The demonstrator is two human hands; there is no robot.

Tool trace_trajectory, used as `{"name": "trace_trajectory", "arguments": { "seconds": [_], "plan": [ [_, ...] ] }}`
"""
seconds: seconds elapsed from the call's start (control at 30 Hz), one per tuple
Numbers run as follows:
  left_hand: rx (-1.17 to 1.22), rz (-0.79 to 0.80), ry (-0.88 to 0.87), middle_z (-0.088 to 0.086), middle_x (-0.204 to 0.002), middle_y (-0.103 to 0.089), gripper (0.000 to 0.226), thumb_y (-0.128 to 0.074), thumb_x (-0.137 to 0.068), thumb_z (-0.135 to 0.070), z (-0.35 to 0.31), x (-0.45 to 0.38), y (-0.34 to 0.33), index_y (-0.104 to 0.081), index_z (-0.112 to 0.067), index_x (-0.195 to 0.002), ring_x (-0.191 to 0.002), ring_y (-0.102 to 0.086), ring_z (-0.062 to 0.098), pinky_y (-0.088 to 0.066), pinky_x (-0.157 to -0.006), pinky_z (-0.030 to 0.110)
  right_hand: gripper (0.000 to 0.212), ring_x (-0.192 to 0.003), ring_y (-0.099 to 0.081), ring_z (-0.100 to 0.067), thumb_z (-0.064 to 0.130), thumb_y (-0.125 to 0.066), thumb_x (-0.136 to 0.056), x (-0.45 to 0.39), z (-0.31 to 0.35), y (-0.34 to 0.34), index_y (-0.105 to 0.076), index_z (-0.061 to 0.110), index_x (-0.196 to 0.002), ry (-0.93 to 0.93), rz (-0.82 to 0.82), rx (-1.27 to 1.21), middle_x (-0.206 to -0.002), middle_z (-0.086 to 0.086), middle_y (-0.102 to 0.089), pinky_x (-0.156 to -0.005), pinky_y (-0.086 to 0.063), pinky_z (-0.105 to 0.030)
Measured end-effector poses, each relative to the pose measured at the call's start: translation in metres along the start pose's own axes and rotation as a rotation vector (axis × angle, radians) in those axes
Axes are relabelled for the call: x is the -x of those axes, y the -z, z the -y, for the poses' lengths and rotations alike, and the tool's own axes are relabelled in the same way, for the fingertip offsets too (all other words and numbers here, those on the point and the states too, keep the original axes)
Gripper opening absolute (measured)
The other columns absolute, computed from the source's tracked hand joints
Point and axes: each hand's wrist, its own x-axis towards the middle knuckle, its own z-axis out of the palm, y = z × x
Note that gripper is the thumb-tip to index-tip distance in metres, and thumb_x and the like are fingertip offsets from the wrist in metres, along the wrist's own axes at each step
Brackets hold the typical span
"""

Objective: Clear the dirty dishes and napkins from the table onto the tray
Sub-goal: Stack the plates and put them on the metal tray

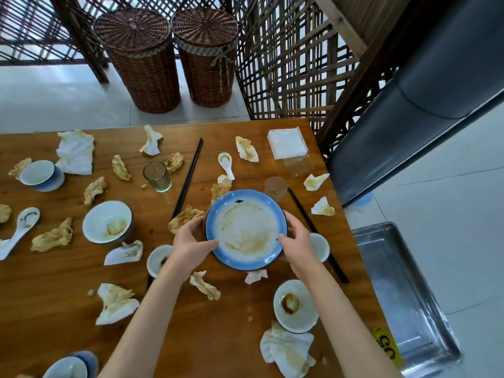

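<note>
Both hands grip the round blue-rimmed ceramic plate [246, 229], smeared with brown sauce on its white centre. The left hand [191, 242] clasps the plate's left edge, thumb over the rim; the right hand [297, 242] clasps the right edge the same way. Whether the plate is lifted or still resting on the wooden table [191, 323] cannot be told.

The relation that matters: the shiny rectangular metal tray [403, 296] lies to the right of the hands, off the table's right edge and nearer the right hand, its long axis running away from the person. So the plate likely needs to travel rightward, past the black chopsticks [317, 236] and the small white cup [320, 246] sitting just beyond the right hand.

The plate looks glazed, hard and slick where sauced, so a level carry seems wise. Crumpled, stained paper napkins [117, 302] lie all around the hands, soft and light, with white bowls [107, 221] to the left.
</note>
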Motion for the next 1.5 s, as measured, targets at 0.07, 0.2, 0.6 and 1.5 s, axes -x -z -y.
{"name": "trace_trajectory", "arguments": {
  "seconds": [0.07,0.2,0.6,1.5],
  "plan": [
    [0.011,0.003,-0.060,-0.005,-0.124,-0.053,0.075,-0.081,-0.068,-0.007,-0.015,0.015,0.001,-0.048,-0.020,-0.133,-0.108,-0.049,0.011,-0.050,-0.075,0.024,0.052,-0.122,-0.047,-0.019,0.000,-0.049,-0.093,0.011,0.012,0.014,-0.045,0.032,-0.135,0.022,-0.003,-0.023,-0.131,0.004,-0.050,-0.089,-0.053,-0.047],
    [0.055,0.049,-0.150,-0.007,-0.118,-0.055,0.071,-0.082,-0.068,-0.012,-0.048,0.050,-0.008,-0.050,-0.022,-0.131,-0.100,-0.059,0.014,-0.055,-0.070,0.024,0.049,-0.120,-0.048,-0.020,0.005,-0.050,-0.095,0.031,0.031,0.054,-0.044,0.032,-0.135,0.041,0.012,-0.070,-0.129,0.005,-0.049,-0.086,-0.055,-0.042],
    [0.144,0.148,-0.254,-0.005,-0.105,-0.064,0.060,-0.080,-0.064,-0.009,-0.102,0.144,-0.175,-0.060,-0.020,-0.119,-0.094,-0.063,0.016,-0.055,-0.072,0.026,0.054,-0.076,-0.067,-0.012,-0.012,-0.041,-0.088,0.039,0.013,0.262,-0.059,0.038,-0.097,0.139,-0.020,-0.128,-0.092,0.003,-0.064,-0.050,-0.053,-0.029],
    [0.046,-0.047,0.088,-0.001,-0.115,-0.059,0.069,-0.066,-0.067,0.009,0.051,0.047,-0.541,-0.050,-0.011,-0.131,-0.104,-0.055,0.014,-0.045,-0.087,0.027,0.062,-0.106,-0.060,-0.030,-0.020,-0.037,-0.079,-0.208,-0.240,0.425,-0.052,0.017,-0.126,-0.002,0.095,0.047,-0.115,-0.017,-0.062,-0.090,-0.051,-0.046]
  ]
}}
